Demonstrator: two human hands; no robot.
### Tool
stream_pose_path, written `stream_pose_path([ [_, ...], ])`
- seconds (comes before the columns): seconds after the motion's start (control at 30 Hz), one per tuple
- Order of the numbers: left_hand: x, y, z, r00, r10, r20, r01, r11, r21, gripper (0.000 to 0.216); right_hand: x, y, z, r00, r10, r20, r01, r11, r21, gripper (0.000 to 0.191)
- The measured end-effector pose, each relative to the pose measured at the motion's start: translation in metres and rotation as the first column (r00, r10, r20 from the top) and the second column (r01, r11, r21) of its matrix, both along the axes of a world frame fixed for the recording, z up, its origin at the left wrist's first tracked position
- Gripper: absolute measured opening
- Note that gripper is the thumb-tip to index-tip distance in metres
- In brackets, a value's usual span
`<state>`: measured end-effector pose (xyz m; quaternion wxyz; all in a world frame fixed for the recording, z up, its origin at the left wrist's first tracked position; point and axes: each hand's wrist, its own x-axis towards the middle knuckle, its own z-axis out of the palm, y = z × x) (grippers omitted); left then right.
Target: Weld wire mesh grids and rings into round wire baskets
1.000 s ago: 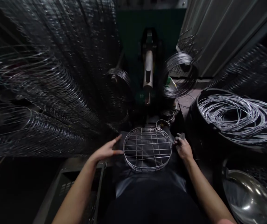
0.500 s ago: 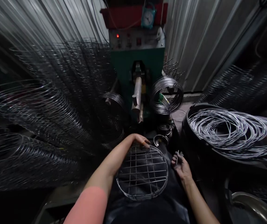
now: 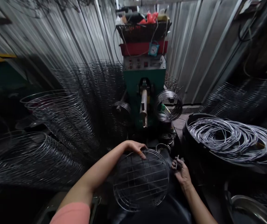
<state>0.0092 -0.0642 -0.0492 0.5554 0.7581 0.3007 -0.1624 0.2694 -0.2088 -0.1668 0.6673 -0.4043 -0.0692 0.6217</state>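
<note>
In front of my lap is a round wire rack (image 3: 141, 178) with a crossed grid inside its rim. It looks slightly smeared, and more than one ring outline shows along its edge. My left hand (image 3: 134, 147) is closed over the rack's far rim, thumb on the near side. To the right of the rack, apart from it, my right hand (image 3: 181, 173) is closed around a few short metal rods (image 3: 177, 162), whose ends stick up between the fingers. Their exact shape is hard to make out.
Ahead stands a green machine (image 3: 133, 77) with a horizontal metal arm (image 3: 144, 104). A wire coil (image 3: 169, 105) hangs beside it. Stacks of wire rings (image 3: 61, 109) crowd the left. A black tub (image 3: 190, 141) at right holds loose wire hoops (image 3: 227, 133). A metal basin (image 3: 252, 203) lies lower right.
The view has tilted upward. My left hand's grip on the rim has shifted, with the thumb now showing, and the rack has moved slightly. The machine's red lamp no longer shows lit.
</note>
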Motion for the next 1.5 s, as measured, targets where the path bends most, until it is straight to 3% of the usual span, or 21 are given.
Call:
stream_pose_path([
  [0.13,-0.013,-0.031,0.027,0.999,0.033,0.028,-0.038,0.979,0.202,0.082,-0.016,-0.008,0.012,0.999,0.011,0.034,-0.011,1.0,-0.022,0.022],
  [0.23,-0.015,-0.054,0.04,0.994,0.1,0.035,-0.105,0.964,0.244,0.085,-0.023,-0.016,0.022,0.965,-0.057,0.256,0.069,0.997,-0.041,0.03],
  [0.33,-0.02,-0.072,0.049,0.976,0.21,0.061,-0.219,0.931,0.293,0.084,-0.023,-0.026,0.022,0.803,-0.152,0.576,0.138,0.988,0.069,0.035],
  [0.47,-0.037,-0.087,0.072,0.954,0.254,0.161,-0.3,0.848,0.438,0.086,-0.014,-0.041,-0.003,0.543,-0.152,0.826,0.045,0.987,0.152,0.029],
  [0.57,-0.052,-0.092,0.093,0.949,0.205,0.239,-0.313,0.69,0.652,0.094,-0.008,-0.043,-0.026,0.422,-0.06,0.905,-0.051,0.995,0.09,0.026],
  [0.67,-0.058,-0.09,0.101,0.927,0.253,0.279,-0.365,0.421,0.83,0.098,-0.008,-0.034,-0.022,0.369,0.001,0.929,-0.128,0.991,0.05,0.024],
  [0.73,-0.057,-0.084,0.094,0.906,0.308,0.291,-0.377,0.268,0.887,0.097,-0.014,-0.023,0.004,0.349,0.015,0.937,-0.188,0.981,0.054,0.026],
  [0.83,-0.053,-0.071,0.069,0.893,0.354,0.279,-0.357,0.175,0.918,0.091,-0.028,-0.004,0.066,0.254,0.034,0.967,-0.374,0.925,0.066,0.028],
  [0.93,-0.045,-0.059,0.044,0.894,0.368,0.254,-0.339,0.185,0.922,0.09,-0.049,0.021,0.124,0.082,0.111,0.99,-0.667,0.744,-0.028,0.019],
  [0.97,-0.043,-0.057,0.037,0.899,0.364,0.244,-0.33,0.197,0.923,0.09,-0.056,0.031,0.136,0.008,0.131,0.991,-0.732,0.676,-0.083,0.018],
  [1.03,-0.037,-0.052,0.026,0.91,0.354,0.217,-0.308,0.224,0.925,0.089,-0.071,0.052,0.147,-0.146,0.133,0.98,-0.773,0.603,-0.197,0.017],
  [1.1,-0.032,-0.048,0.019,0.92,0.343,0.19,-0.287,0.258,0.922,0.089,-0.085,0.071,0.143,-0.277,0.078,0.958,-0.743,0.615,-0.265,0.017],
  [1.17,-0.029,-0.043,0.012,0.925,0.336,0.177,-0.283,0.296,0.912,0.089,-0.096,0.085,0.13,-0.353,-0.013,0.936,-0.697,0.67,-0.254,0.017],
  [1.27,-0.029,-0.032,0.003,0.92,0.344,0.185,-0.311,0.358,0.88,0.091,-0.104,0.097,0.108,-0.365,-0.121,0.923,-0.662,0.731,-0.166,0.019],
  [1.33,-0.03,-0.025,-0.002,0.913,0.354,0.202,-0.341,0.393,0.854,0.092,-0.102,0.102,0.097,-0.331,-0.143,0.933,-0.67,0.731,-0.125,0.019],
  [1.5,-0.031,-0.011,-0.011,0.914,0.338,0.224,-0.365,0.448,0.816,0.092,-0.089,0.108,0.089,-0.213,-0.14,0.967,-0.769,0.635,-0.078,0.017],
])
